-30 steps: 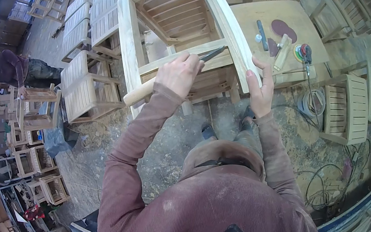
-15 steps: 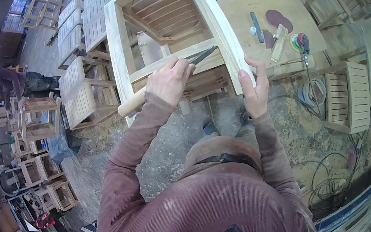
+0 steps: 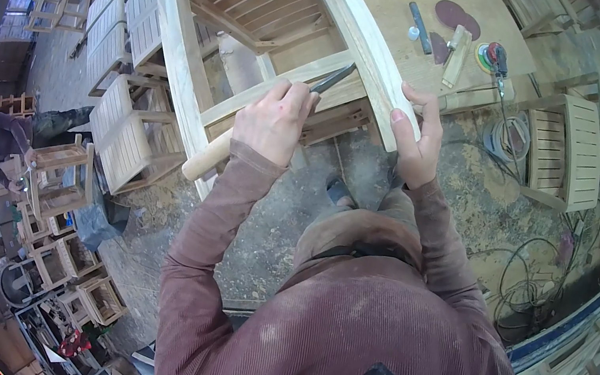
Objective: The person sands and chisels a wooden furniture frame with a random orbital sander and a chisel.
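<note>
A pale, unfinished wooden chair frame [image 3: 179,54] with a slatted panel lies tilted in front of me on the worktable. In my left hand [image 3: 274,117] is a chisel [image 3: 210,158], its thick rounded wooden handle sticking out toward the lower left. The narrow dark blade points up and right, its tip at the rail near the joint with the long right-hand piece. My right hand [image 3: 419,138] grips the near end of that piece, thumb on top and fingers around the far side.
On the worktable [image 3: 397,0] sit dark red sanding discs [image 3: 458,16], a dark bar [image 3: 419,29], wood offcuts [image 3: 457,58] and a sander [image 3: 493,57]. Slatted chairs [image 3: 126,129] stand left and right. Cables [image 3: 528,280] coil on the floor. Another person [image 3: 4,135] bends at far left.
The chair frame and both hands sit slightly differently in view as my head shifts. The chisel tip stays near the joint, and both grips hold. The person at far left has moved a little.
</note>
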Action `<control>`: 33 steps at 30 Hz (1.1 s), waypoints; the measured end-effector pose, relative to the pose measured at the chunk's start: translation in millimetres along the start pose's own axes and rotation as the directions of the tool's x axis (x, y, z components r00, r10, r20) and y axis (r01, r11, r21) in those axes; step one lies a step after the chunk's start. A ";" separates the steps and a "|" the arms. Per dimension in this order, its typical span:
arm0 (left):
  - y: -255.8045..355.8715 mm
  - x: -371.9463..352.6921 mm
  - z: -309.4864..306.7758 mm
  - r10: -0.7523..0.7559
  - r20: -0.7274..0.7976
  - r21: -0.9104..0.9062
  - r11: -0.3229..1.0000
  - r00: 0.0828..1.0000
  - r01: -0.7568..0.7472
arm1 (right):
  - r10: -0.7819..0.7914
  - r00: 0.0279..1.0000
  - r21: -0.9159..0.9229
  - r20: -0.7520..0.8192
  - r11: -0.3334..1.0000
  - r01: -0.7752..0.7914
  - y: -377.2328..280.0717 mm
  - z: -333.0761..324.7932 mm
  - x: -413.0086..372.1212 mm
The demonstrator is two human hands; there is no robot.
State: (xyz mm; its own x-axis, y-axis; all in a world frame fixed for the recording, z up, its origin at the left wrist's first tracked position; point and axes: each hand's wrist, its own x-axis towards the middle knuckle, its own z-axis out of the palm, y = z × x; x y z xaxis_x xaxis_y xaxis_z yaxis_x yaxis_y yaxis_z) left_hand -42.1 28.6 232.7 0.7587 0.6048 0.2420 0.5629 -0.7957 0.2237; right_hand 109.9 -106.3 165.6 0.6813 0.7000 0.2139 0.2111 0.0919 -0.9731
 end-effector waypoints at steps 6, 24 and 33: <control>-2.4 -6.2 4.5 -0.003 -0.020 0.022 1.000 1.000 0.004 | -0.003 1.000 0.052 -0.023 0.999 0.004 0.8 2.6 -0.2; 3.3 -6.6 0.0 0.016 0.075 0.089 0.996 0.997 -0.023 | 0.020 1.000 0.016 0.005 1.000 -0.020 -4.0 1.3 -1.1; 0.4 -3.7 3.7 -0.005 0.058 0.068 0.998 0.998 0.002 | 0.033 0.999 0.071 0.001 0.997 -0.033 -1.7 3.0 -2.5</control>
State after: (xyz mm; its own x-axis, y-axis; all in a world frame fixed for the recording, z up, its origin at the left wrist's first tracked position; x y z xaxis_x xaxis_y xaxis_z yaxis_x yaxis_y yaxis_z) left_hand -43.5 25.9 228.5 0.7733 0.6062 0.1858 0.5851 -0.7952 0.1593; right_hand 105.7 -106.1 166.4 0.6875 0.7032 0.1813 0.1382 0.1183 -0.9833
